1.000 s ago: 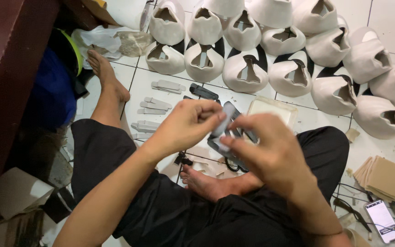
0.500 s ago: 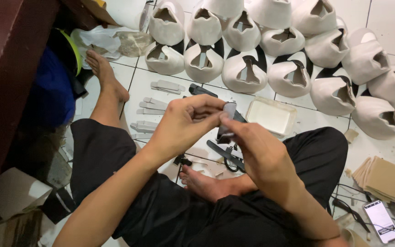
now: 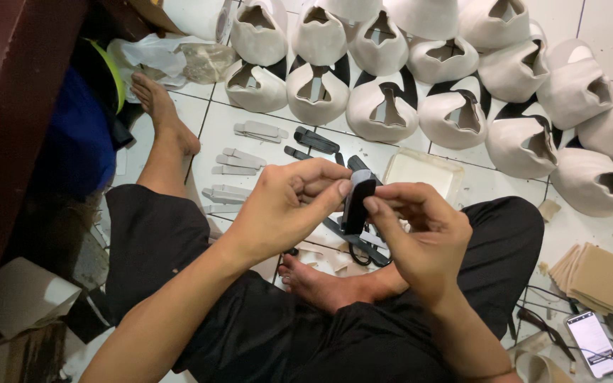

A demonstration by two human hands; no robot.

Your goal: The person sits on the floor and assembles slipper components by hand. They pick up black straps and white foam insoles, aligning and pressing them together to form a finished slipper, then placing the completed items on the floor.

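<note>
Head view, looking down on a person seated cross-legged on the tiled floor [image 3: 264,117] in black trousers, one bare foot [image 3: 321,284] tucked under. Above the lap, the left hand [image 3: 285,206] and right hand [image 3: 420,234] meet on a small black strap piece [image 3: 357,206], held upright; both hands are closed on it, thumbs and fingertips pinching its edges (its lower end hangs free). Just beyond lie more black pieces [image 3: 317,140] and pale grey strips [image 3: 239,159] on the floor, beside a shallow white tray [image 3: 423,170]. Farther off, rows of cream shoe uppers [image 3: 384,106] crowd the tiles. A smartphone [image 3: 592,344] lies at lower right.
</note>
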